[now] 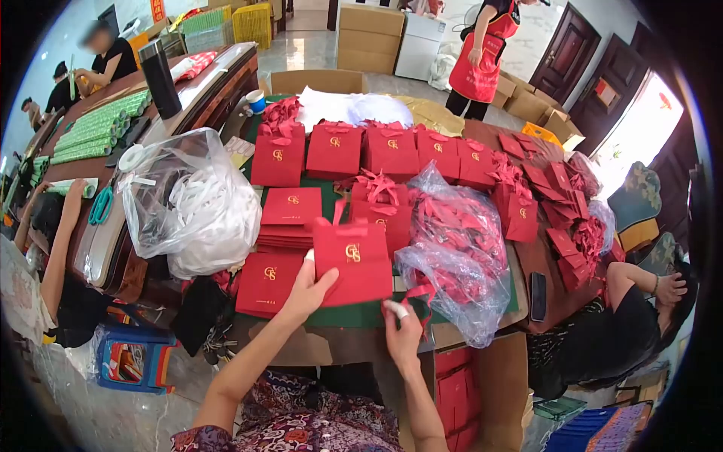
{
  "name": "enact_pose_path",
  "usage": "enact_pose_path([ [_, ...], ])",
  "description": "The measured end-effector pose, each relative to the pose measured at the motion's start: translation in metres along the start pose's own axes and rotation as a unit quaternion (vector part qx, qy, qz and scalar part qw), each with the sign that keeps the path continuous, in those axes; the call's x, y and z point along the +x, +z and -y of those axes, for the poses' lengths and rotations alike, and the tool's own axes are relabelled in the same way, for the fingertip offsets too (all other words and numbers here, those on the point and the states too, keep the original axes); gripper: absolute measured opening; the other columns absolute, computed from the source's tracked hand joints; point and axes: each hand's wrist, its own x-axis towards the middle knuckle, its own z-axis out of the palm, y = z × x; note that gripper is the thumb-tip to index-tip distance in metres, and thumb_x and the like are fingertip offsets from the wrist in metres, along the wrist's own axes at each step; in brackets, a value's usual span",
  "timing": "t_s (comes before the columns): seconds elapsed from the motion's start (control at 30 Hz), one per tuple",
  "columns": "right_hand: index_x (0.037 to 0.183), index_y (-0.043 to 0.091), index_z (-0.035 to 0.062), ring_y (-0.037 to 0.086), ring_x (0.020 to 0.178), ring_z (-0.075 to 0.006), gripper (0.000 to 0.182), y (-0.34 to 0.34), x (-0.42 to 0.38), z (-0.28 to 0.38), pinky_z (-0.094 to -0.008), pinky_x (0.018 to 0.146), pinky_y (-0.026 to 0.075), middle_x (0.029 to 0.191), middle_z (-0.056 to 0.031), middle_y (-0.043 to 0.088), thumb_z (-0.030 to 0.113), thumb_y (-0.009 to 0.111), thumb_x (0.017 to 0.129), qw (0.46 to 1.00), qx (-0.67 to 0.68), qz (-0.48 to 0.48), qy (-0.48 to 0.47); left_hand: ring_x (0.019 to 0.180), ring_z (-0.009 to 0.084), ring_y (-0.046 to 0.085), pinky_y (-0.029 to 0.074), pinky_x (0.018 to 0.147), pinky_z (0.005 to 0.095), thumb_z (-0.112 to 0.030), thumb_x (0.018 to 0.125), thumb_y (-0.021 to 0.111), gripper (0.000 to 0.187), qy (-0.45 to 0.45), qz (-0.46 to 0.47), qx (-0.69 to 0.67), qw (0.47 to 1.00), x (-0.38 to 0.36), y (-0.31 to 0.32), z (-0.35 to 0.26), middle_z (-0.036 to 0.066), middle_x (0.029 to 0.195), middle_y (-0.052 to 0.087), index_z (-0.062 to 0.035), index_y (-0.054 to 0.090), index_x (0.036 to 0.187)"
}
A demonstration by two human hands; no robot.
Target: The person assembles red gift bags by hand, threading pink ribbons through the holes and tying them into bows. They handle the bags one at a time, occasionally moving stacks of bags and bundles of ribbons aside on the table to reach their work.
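My left hand [307, 292] is closed on the left edge of a red paper gift bag [352, 264] with gold lettering, thumb across its front. A ribbon handle stands up at the bag's top. Just right of the bag's lower corner, my right hand [403, 331] pinches a red ribbon [423, 292]. White wraps show on fingers of both hands. A flat stack of red bags [292, 207] lies behind my left hand, with another flat red bag [267, 282] nearer me. To the right, a clear plastic sack [459, 233] is full of red ribbons.
Finished-looking red bags [334, 151] stand in a row at the back. A plastic bag of white cords [199, 211] sits left. A phone [538, 296] lies right. Below is an open carton [503, 377] with red bags. People sit at both sides; an aproned person [482, 56] stands behind.
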Motion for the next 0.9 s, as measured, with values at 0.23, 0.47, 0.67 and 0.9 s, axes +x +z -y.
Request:
enact_pose_path([
  [0.23,0.102,0.071,0.0075,0.065,0.089,-0.031,0.02,0.005,-0.029,-0.005,-0.039,0.078,0.052,0.097,-0.012,0.068,0.001,0.067,0.083,0.999,-0.025,0.014,-0.013,0.121,0.0165,0.052,0.041,0.104,0.032,0.006,0.089,0.06,0.056,0.14,-0.07,0.185,0.97,0.086,-0.013,0.059,0.01,0.131,0.054,0.0003,0.038,0.141],
  [0.47,0.101,0.071,0.0052,0.065,0.088,-0.0295,0.021,-0.008,-0.047,-0.003,-0.0357,0.078,0.052,0.096,-0.0132,0.067,-0.004,0.064,0.084,1.0,-0.007,-0.016,0.013,0.092,0.0319,0.068,0.053,0.079,0.0395,-0.025,0.08,0.079,0.06,0.117,-0.13,0.385,0.906,0.098,0.008,0.072,0.02,0.098,0.068,0.004,0.048,0.121],
  [0.67,0.102,0.072,0.009,0.063,0.091,-0.0296,0.026,-0.006,-0.055,-0.002,-0.038,0.081,0.049,0.099,-0.0111,0.067,-0.004,0.065,0.081,0.999,-0.018,-0.027,0.025,0.08,0.0373,0.063,0.052,0.072,0.0449,-0.029,0.074,0.084,0.059,0.184,-0.156,0.498,0.833,0.107,0.025,0.085,0.019,0.092,0.059,0.0022,0.048,0.109],
  [0.9,0.104,0.071,0.01,0.062,0.091,-0.0297,0.027,0.008,-0.046,0.019,-0.0383,0.082,0.048,0.098,-0.0112,0.066,-0.004,0.065,0.081,1.0,-0.016,0.003,0.003,0.094,0.0354,0.06,0.051,0.08,0.0432,-0.018,0.078,0.079,0.063,0.185,-0.137,0.446,0.865,0.056,0.011,0.05,0.019,0.113,0.051,-0.0019,0.046,0.129],
])
